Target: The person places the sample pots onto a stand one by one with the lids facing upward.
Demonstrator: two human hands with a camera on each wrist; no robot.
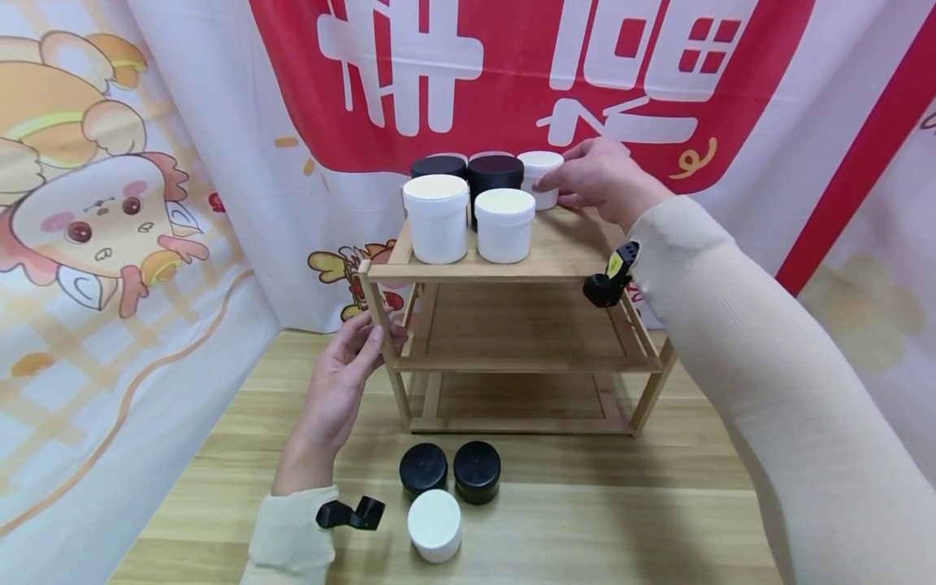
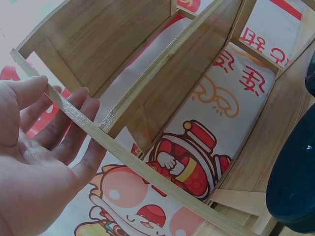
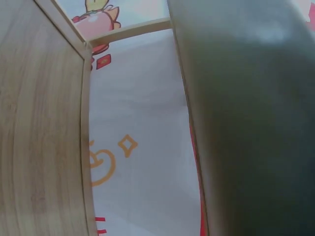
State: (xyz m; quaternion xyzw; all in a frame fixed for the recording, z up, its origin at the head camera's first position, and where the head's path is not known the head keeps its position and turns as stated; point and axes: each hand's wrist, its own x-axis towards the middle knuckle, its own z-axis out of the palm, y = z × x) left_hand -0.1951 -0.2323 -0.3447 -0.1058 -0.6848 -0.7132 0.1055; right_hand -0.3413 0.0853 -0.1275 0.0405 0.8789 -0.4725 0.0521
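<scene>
My right hand (image 1: 603, 179) holds a white lidded jar (image 1: 537, 175) at the back right of the top board of a wooden three-tier rack (image 1: 578, 244). To its left on that board stand two black jars (image 1: 496, 172), partly hidden behind a taller white jar (image 1: 436, 219) and a shorter white jar (image 1: 504, 227). With thumb in front and fingers behind, my left hand (image 1: 340, 382) grips the rack's left front post (image 2: 81, 118). The right wrist view shows the rack's boards, but neither that hand nor the jar.
On the table before the rack stand two black jars (image 1: 477, 471) and a white jar (image 1: 435, 524). The rack's middle board (image 1: 526, 325) and bottom board (image 1: 519, 396) lie below the top one. A printed cloth (image 1: 219, 162) hangs behind and at the sides.
</scene>
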